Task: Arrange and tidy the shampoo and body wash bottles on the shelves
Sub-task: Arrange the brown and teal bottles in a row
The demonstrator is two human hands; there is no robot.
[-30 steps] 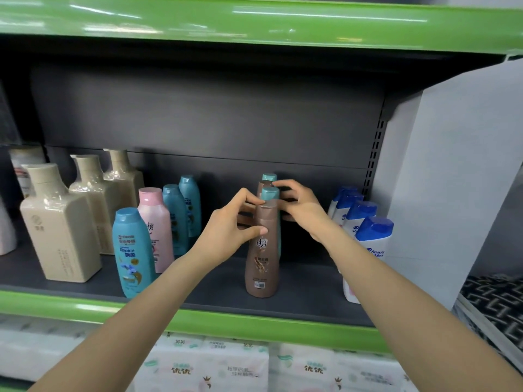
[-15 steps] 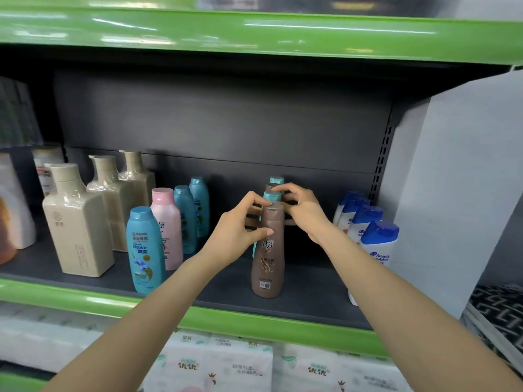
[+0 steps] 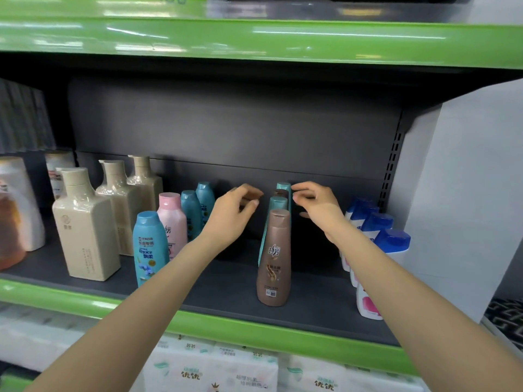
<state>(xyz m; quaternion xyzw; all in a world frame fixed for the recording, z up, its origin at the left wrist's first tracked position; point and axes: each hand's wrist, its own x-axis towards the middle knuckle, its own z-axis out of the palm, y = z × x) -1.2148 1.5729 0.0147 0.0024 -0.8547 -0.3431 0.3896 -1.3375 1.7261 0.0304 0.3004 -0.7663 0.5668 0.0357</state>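
A brown bottle (image 3: 274, 257) stands upright near the front edge of the shelf (image 3: 232, 290), heading a single-file row with teal-capped bottles (image 3: 278, 203) right behind it. The left hand (image 3: 232, 216) and right hand (image 3: 318, 210) hover on either side of the row's far caps, fingers loosely curled and holding nothing. The row is narrow and tall: a sideways nudge from either hand could topple one bottle into the others, or push the brown one off the front.
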